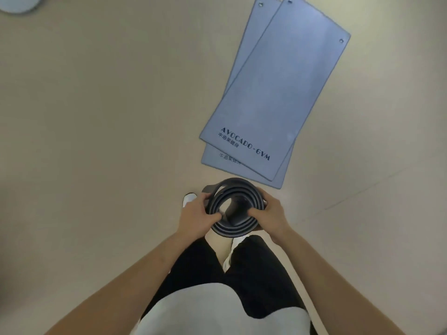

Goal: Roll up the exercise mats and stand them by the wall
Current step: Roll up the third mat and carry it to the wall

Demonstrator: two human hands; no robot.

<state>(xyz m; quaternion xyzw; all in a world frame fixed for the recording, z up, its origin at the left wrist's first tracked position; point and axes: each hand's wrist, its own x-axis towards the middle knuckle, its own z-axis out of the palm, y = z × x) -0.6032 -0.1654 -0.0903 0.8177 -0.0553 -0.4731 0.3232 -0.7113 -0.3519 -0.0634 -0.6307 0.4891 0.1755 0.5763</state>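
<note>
Rolled mat (end-on) between left hand, right hand

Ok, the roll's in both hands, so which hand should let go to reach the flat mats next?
Probably the right hand. The two flat mats lie ahead and to the right, on its side. The left hand could keep gripping the rolled mat, which stands on end between both hands.

We stand on a smooth, pale beige floor that fills nearly the whole view, evenly and softly lit. A faint seam line crosses it at the right. At the top left corner sits part of a round, pale grey object.
</note>
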